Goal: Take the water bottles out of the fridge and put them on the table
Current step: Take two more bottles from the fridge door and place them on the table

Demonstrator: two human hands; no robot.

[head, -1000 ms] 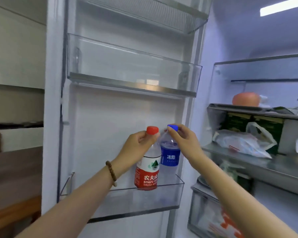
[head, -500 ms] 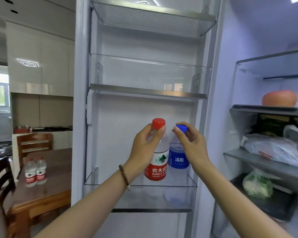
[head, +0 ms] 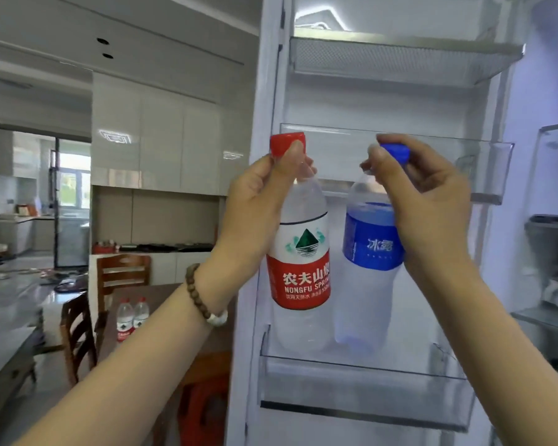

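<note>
Left hand [head: 258, 201] is pinching the red-label bottle [head: 300, 252] by its neck, right hand [head: 432, 201] pinching the blue-label bottle [head: 369, 252] likewise, both hanging above the door bin [head: 361, 391], clearing its rim for the bench [head: 161, 304].

Kitchen background, non-task items.
Brown slatted wooden chair [head: 123, 273] at 9 o'clock; glossy white wall cabinets [head: 155, 140] at 10 o'clock; red plastic stool [head: 203, 410] at 7 o'clock.
</note>
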